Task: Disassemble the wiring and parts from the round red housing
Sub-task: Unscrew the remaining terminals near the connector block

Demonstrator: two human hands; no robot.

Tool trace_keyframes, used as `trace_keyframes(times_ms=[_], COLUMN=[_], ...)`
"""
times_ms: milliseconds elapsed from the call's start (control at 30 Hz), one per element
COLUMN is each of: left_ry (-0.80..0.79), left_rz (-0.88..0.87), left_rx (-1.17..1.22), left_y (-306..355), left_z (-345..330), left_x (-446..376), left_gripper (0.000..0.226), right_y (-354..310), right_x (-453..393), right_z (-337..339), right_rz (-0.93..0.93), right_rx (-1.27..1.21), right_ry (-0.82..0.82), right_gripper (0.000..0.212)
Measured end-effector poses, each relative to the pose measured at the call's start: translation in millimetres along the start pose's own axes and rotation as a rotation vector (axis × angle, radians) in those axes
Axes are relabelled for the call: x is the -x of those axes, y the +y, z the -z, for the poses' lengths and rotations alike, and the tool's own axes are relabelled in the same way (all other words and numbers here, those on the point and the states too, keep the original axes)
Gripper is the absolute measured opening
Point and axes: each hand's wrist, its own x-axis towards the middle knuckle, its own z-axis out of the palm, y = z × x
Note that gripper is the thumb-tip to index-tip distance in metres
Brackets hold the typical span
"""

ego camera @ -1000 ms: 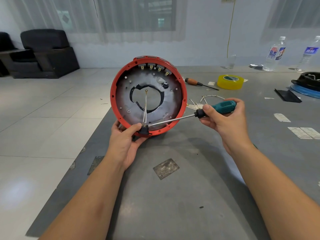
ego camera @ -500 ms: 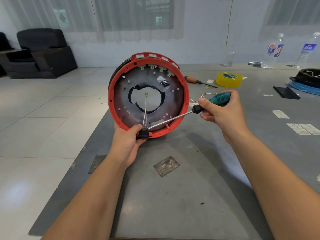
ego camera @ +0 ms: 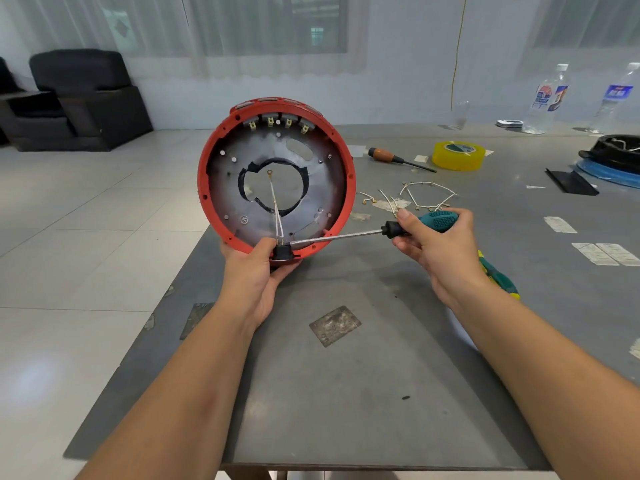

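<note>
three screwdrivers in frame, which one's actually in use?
The teal-handled screwdriver in the right hand, its tip at the lower rim of the red housing. The wooden-handled screwdriver and the green-and-yellow screwdriver lie untouched on the table.

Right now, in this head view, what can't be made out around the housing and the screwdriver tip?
- Screwdriver tip: hidden by the black part at the red housing's lower rim.
- Left hand fingers: behind the housing.
- Second green tool: mostly covered by the right hand and wrist.
- Bottle labels: too small to read.
</note>
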Motion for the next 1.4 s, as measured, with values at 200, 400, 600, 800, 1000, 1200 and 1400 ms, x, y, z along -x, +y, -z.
trace_keyframes(times_ms=[200, 400, 600, 800, 1000, 1200, 1400], left_ry=[0.041, 0.066, 0.051, 0.046, 0.044, 0.038, 0.079], left_rz=[0.015, 0.013, 0.007, -0.014, -0.043, -0.066, -0.122], left_rx=[0.052, 0.081, 0.044, 0.043, 0.037, -0.002, -0.118], left_y=[-0.5, -0.3, -0.5, -1.0, -3.4, -4.5, -6.3], left_z=[-0.9, -2.5, -1.9, -0.5, -0.3, 0.2, -5.5], left_x=[-3.0, -2.1, -1.2, -0.5, -1.2, -1.1, -1.5], left_gripper=[0.063, 0.059, 0.062, 0.065, 0.067, 0.073, 0.066], right_y=[5.9, 6.9, -3.7, -17.4, -14.9, -12.3, -12.9], right_x=[2.0, 8.4, 9.8, 4.8, 3.8, 2.3, 1.2], right_z=[-5.0, -9.4, -10.8, 0.1, -0.1, -1.6, -0.3], right_rz=[-0.056, -0.107, 0.017, 0.118, 0.1, 0.089, 0.105], right_rx=[-0.063, -0.096, -0.052, 0.008, 0.05, 0.083, 0.138], right_ry=[0.036, 0.046, 0.037, 0.063, 0.035, 0.037, 0.021], right_gripper=[0.079, 0.076, 0.07, 0.07, 0.07, 0.068, 0.065])
